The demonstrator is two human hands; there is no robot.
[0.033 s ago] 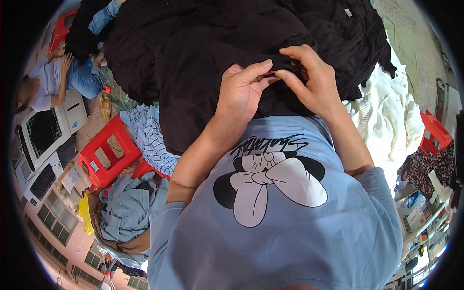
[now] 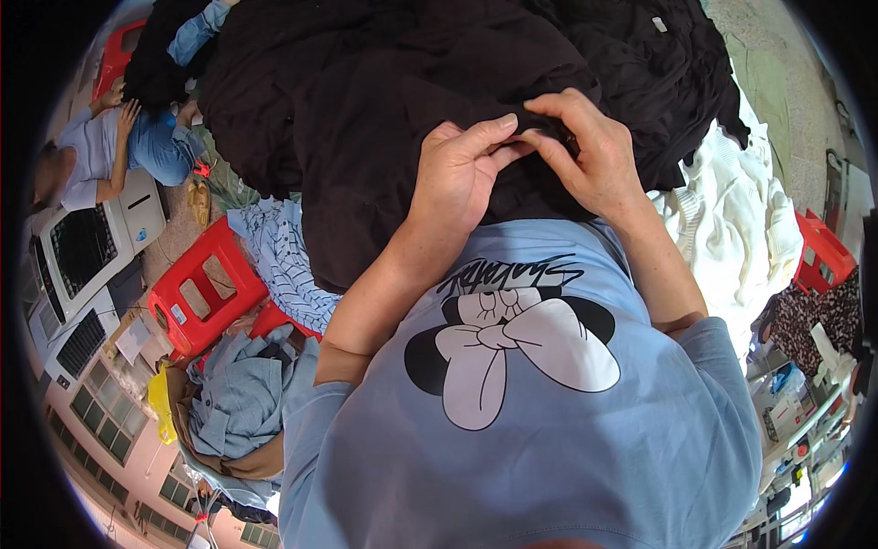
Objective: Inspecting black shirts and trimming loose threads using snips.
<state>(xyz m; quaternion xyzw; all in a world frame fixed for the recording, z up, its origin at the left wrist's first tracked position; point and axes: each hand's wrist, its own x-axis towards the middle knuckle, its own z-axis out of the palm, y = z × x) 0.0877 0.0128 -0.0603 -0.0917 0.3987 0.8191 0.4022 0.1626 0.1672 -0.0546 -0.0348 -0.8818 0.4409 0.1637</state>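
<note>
A large dark, nearly black garment lies heaped in front of me and hangs over my lap. My left hand is closed at its near part, thumb and fingers pinching a bit of the cloth. Close beside it, my right hand pinches the same cloth, its index finger curved over and its thumb pointing toward the left thumb. The fingertips of both hands almost meet. The exact edge or spot between them is hidden by the fingers and the dark folds.
White knitwear is piled at my right. On the left are a patterned blue cloth, a red plastic stool and a container of denim-blue clothes. Another person sits at the far left; a red stool stands right.
My right index finger and thumb have shifted slightly, with the index fingertip a little lower and further left. My left hand and the garment stay nearly in place.
</note>
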